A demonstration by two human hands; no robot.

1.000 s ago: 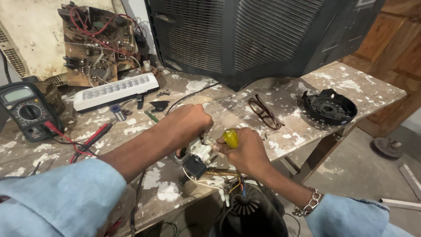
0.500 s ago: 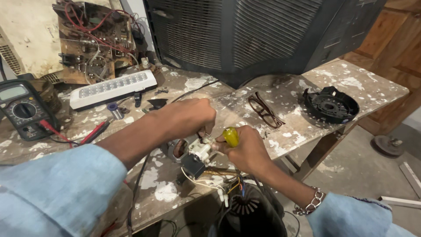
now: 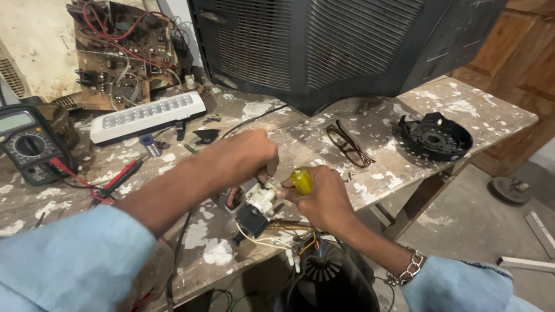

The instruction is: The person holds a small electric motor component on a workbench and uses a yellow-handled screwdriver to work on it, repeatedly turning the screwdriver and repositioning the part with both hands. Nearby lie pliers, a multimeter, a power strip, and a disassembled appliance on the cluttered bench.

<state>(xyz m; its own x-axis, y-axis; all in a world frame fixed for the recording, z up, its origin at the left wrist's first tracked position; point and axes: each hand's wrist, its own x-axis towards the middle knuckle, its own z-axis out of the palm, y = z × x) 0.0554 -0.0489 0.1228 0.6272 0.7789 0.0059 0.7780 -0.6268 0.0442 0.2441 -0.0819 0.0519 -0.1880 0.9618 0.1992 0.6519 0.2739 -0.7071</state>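
My left hand point(image 3: 240, 156) grips a small white and black electrical part point(image 3: 257, 207) with thin wires trailing from it, just above the workbench's front edge. My right hand point(image 3: 324, 196) is closed around a screwdriver with a yellow handle point(image 3: 301, 180), its tip hidden against the white part. Coloured wires point(image 3: 298, 245) run down from the part to a black fan motor point(image 3: 324, 277) below the bench edge.
On the paint-spattered workbench point(image 3: 381, 167) lie brown glasses point(image 3: 347, 144), a black round plastic housing point(image 3: 435, 136), a white LED lamp bar point(image 3: 147, 115), a multimeter point(image 3: 26, 144) with red probes point(image 3: 115, 176) and a bare circuit board point(image 3: 124, 49). A big dark television casing point(image 3: 335, 46) stands behind.
Both hands stay on the part and the screwdriver, shifting only slightly. The view has drifted a little, so the bench items sit slightly lower and further right.
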